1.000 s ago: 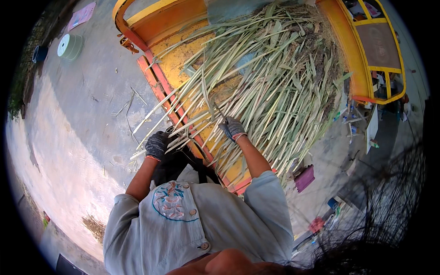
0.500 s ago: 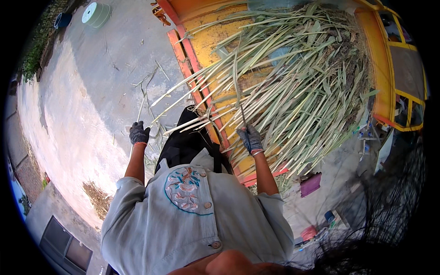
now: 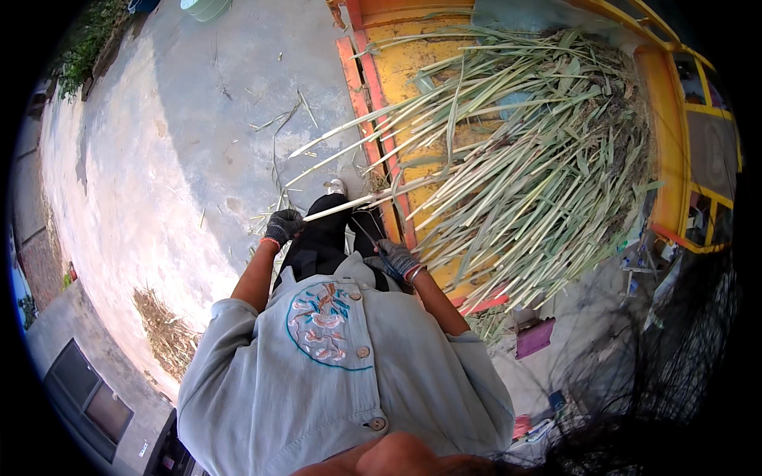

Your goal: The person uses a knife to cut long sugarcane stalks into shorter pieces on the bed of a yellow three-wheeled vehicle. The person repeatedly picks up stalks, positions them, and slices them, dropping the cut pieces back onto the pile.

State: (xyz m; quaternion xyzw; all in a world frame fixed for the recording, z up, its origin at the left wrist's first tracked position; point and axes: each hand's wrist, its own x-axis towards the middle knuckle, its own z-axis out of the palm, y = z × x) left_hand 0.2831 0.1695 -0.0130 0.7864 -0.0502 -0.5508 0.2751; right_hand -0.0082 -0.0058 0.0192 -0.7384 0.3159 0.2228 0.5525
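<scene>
A big heap of long green stalks and leaves (image 3: 540, 159) lies on a yellow and orange cart bed (image 3: 405, 75). My left hand (image 3: 283, 226), in a dark glove, is closed at the near end of one long pale stalk (image 3: 373, 197) that reaches back into the heap. My right hand (image 3: 397, 258), in a grey glove, is closed on a thin leaf strip (image 3: 365, 236) beside the cart's orange side rail (image 3: 369, 135). My black trousers and one shoe (image 3: 336, 187) show between the hands.
Loose stalks and leaf scraps (image 3: 278, 123) litter the concrete ground (image 3: 159, 198) on the left. A patch of dry plant waste (image 3: 163, 333) lies lower left. A pale green tub (image 3: 205, 6) stands at the top edge. A purple object (image 3: 533, 337) sits right of me.
Both hands have come back out of the heap toward my body. The left hand swung out to the left with one stalk, and the view shifted so that more ground shows.
</scene>
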